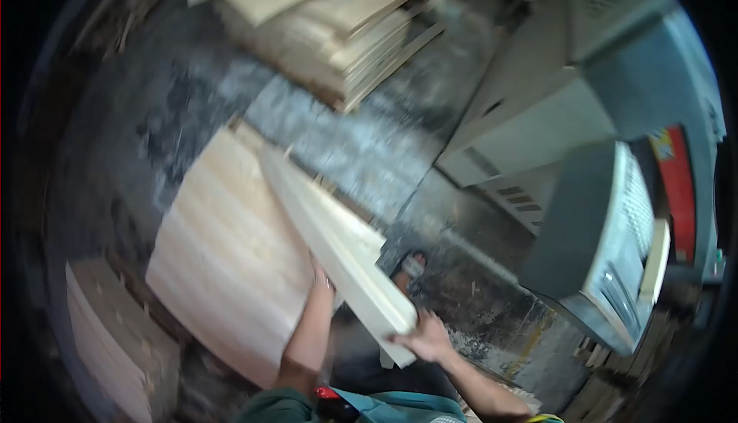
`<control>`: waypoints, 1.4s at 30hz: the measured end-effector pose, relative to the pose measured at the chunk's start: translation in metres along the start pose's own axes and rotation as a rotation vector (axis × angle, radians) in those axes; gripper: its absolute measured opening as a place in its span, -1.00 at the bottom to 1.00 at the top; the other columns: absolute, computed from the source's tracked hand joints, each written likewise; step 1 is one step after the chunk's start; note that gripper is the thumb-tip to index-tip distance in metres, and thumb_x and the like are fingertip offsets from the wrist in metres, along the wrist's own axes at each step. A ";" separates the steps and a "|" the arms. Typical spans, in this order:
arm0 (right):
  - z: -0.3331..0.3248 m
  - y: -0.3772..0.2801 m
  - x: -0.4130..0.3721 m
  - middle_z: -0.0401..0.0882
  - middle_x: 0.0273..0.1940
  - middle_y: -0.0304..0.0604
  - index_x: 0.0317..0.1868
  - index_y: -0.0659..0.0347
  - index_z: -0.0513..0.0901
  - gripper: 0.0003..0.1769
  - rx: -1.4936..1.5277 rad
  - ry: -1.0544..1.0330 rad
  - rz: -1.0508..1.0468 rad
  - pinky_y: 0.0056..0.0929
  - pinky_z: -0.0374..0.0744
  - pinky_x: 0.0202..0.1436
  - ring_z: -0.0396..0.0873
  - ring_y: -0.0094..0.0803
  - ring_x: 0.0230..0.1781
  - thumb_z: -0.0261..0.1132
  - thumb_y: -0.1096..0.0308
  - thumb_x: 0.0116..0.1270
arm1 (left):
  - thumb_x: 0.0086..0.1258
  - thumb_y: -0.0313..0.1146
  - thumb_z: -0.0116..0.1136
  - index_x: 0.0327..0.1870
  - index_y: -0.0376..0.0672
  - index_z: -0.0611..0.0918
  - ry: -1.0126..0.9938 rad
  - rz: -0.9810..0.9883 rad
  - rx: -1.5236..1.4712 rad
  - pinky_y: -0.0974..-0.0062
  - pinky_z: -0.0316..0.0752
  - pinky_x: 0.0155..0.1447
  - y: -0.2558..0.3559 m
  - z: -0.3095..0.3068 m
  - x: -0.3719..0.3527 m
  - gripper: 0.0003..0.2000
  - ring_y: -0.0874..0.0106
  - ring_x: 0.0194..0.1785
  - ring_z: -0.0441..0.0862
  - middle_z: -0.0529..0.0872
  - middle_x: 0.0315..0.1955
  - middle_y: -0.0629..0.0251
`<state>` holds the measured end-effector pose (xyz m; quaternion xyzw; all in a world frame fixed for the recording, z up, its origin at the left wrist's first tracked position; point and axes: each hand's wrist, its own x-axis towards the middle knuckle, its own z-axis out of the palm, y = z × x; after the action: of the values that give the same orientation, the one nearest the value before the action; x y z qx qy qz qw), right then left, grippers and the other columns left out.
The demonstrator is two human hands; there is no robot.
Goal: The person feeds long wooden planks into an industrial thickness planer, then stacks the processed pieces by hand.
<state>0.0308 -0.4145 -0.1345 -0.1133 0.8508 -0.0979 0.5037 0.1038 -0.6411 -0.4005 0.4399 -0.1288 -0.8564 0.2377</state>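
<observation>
A long pale wooden board (338,261) slants across the middle of the view, its near end close to my body. My right hand (427,338) grips that near end at its right corner. My left hand (321,275) is at the board's left edge, partway along; most of its fingers are hidden by the wood. Another pale wooden piece (361,234) lies against the board's right side. Below and to the left is a stack topped by a wide pale wooden sheet (231,246), over which the board's far end reaches.
Behind stands a pile of wooden sheets (338,38) on the grey floor (330,138). To the right are a grey machine (584,238), a pale cabinet (530,131) and a red panel (676,192). Another wood stack (115,338) sits at the lower left.
</observation>
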 end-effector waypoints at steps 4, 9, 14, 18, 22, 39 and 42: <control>-0.011 0.113 -0.102 0.50 0.18 0.28 0.31 0.45 0.41 0.23 -0.015 0.085 -0.045 -0.08 0.47 0.29 0.48 0.13 0.21 0.43 -0.39 -0.22 | 0.54 0.07 -0.17 0.35 -0.26 0.40 -0.113 -0.101 -0.041 0.09 0.53 0.28 -0.072 -0.018 -0.100 -0.41 0.06 0.19 0.58 0.58 0.18 -0.01; -0.023 0.220 -0.220 0.48 0.19 0.18 0.36 0.36 0.38 0.27 -0.128 0.300 -0.175 -0.04 0.31 0.31 0.42 0.06 0.24 0.46 -0.34 -0.32 | 0.53 0.08 -0.16 0.34 -0.25 0.42 -0.118 -0.239 0.055 0.06 0.50 0.30 -0.114 -0.030 -0.181 -0.40 0.03 0.21 0.57 0.59 0.19 0.00; 0.025 0.287 -0.291 0.44 0.22 0.14 0.38 0.33 0.33 0.27 -0.073 0.510 -0.296 -0.04 0.26 0.32 0.39 0.03 0.25 0.47 -0.32 -0.32 | 0.53 0.09 -0.16 0.34 -0.24 0.42 -0.264 -0.319 0.098 0.05 0.49 0.31 -0.121 -0.002 -0.252 -0.40 0.03 0.22 0.56 0.58 0.20 0.00; 0.062 0.334 -0.333 0.40 0.27 0.14 0.39 0.32 0.32 0.28 0.072 0.669 -0.322 -0.04 0.17 0.38 0.34 0.00 0.31 0.48 -0.31 -0.31 | 0.52 0.09 -0.16 0.34 -0.24 0.43 -0.477 -0.413 0.106 0.04 0.49 0.32 -0.132 0.038 -0.317 -0.40 0.03 0.23 0.56 0.58 0.20 0.00; 0.088 0.376 -0.384 0.36 0.30 0.14 0.41 0.31 0.29 0.31 0.148 0.802 -0.242 -0.01 0.15 0.42 0.30 0.00 0.34 0.52 -0.29 -0.33 | 0.52 0.10 -0.15 0.34 -0.23 0.44 -0.701 -0.589 0.098 0.03 0.48 0.32 -0.166 0.098 -0.375 -0.40 0.02 0.23 0.55 0.58 0.21 -0.01; 0.272 0.416 -0.488 0.35 0.28 0.14 0.48 0.25 0.23 0.34 0.641 1.200 0.418 0.00 0.26 0.43 0.30 0.08 0.32 0.62 -0.05 -0.38 | 0.50 0.14 -0.15 0.33 -0.16 0.48 -0.881 -1.419 0.347 -0.05 0.36 0.41 -0.403 0.148 -0.532 -0.40 -0.01 0.29 0.51 0.56 0.25 -0.03; 0.271 0.397 -0.498 0.34 0.27 0.14 0.48 0.24 0.23 0.33 0.659 1.236 0.560 0.02 0.26 0.41 0.29 0.08 0.32 0.62 -0.03 -0.39 | 0.49 0.14 -0.10 0.28 -0.16 0.53 -0.880 -1.586 0.346 -0.05 0.35 0.42 -0.440 0.150 -0.551 -0.41 -0.01 0.29 0.50 0.58 0.22 -0.04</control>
<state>0.4645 0.0956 0.0410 0.3393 0.9022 -0.2612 -0.0516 0.1279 0.0233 -0.1213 0.0636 0.0052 -0.8274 -0.5580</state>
